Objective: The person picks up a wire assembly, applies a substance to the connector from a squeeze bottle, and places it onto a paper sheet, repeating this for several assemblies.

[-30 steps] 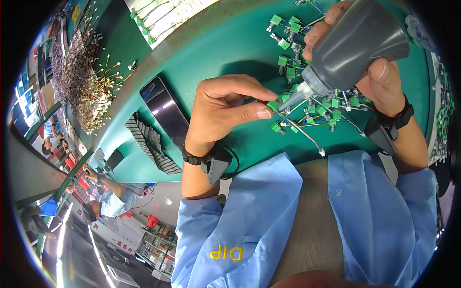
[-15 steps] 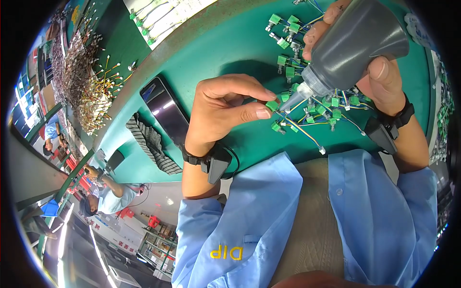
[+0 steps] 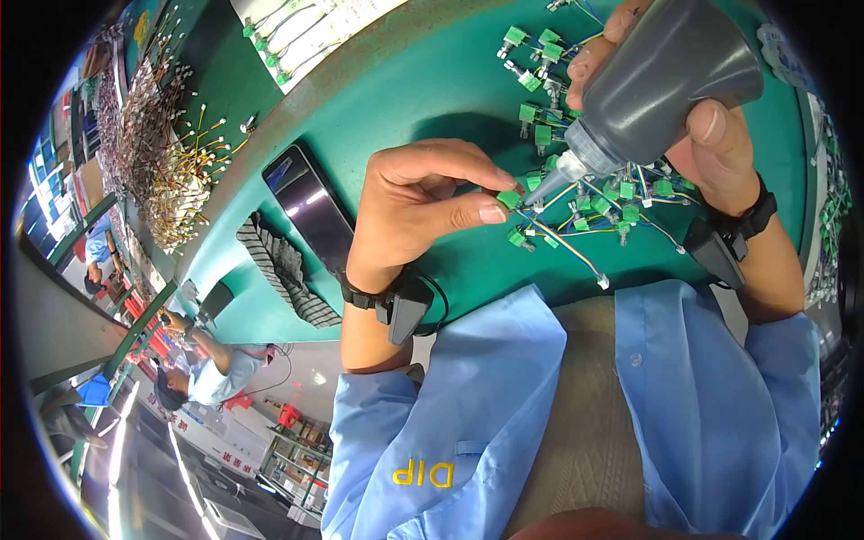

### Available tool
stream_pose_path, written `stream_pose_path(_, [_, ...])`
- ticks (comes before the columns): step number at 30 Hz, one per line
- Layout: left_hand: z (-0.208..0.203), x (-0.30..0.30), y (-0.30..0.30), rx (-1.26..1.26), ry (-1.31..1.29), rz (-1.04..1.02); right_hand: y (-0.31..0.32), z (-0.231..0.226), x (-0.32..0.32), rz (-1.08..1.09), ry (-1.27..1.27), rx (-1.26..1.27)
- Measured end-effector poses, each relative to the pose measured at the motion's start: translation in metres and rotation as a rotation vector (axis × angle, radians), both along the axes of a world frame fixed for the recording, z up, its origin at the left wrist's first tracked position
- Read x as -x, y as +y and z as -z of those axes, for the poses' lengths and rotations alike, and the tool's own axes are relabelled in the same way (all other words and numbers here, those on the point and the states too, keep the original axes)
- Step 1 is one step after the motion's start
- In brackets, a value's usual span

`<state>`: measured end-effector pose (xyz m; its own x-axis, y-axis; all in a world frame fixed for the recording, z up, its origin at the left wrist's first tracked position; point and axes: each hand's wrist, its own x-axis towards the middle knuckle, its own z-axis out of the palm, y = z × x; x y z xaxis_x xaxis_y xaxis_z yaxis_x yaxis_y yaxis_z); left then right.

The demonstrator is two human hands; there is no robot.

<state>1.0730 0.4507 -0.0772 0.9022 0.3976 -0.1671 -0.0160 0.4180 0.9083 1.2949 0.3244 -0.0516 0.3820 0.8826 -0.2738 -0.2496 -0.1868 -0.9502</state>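
Note:
My left hand (image 3: 432,202) pinches a small green component with wire leads (image 3: 509,199) between thumb and forefinger. Wrapped round a dark grey squeeze bottle (image 3: 670,81), my right hand (image 3: 720,148) keeps it tilted with its clear nozzle (image 3: 576,162) pointing down to the left. The nozzle tip is at the green component's wire side; whether it touches cannot be told. Beneath and behind the bottle lie several more green components (image 3: 627,191) with coloured wires and white plugs. The bottle hides part of them and some right fingers.
A black phone (image 3: 310,202) and a grey striped cloth (image 3: 281,274) lie on the green mat (image 3: 405,108) left of my left hand. Beyond the mat's edge are a white sheet with wired parts (image 3: 306,31) and a heap of wire harnesses (image 3: 175,171). Co-workers (image 3: 211,373) sit at far left.
Both hands and the green component stay almost still; the bottle has shifted very slightly. A co-worker at the left has moved a little.

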Motion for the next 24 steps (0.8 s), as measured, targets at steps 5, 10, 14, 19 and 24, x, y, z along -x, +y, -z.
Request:
stream_pose_path(5, [-0.001, -0.001, 0.0, -0.004, 0.001, 0.008, 0.005, -0.008, 0.009, 0.067, 0.119, 0.036])
stream_pose_path(10, [-0.001, -0.002, 0.0, -0.004, -0.03, -0.004, 0.0, -0.013, 0.011, 0.131, 0.24, 0.074])
stream_pose_path(14, [0.005, -0.003, 0.004, -0.066, -0.162, 0.025, -0.002, -0.01, 0.016, 0.138, 0.154, -0.107])
stream_pose_path(19, [0.0, 0.001, 0.002, 0.007, -0.118, 0.039, 0.003, 0.003, -0.009, 0.051, 0.478, -0.187])
stream_pose_path(24, [-0.001, -0.002, -0.002, -0.004, -0.099, 0.019, 0.006, 0.0, -0.018, -0.005, 0.389, -0.184])
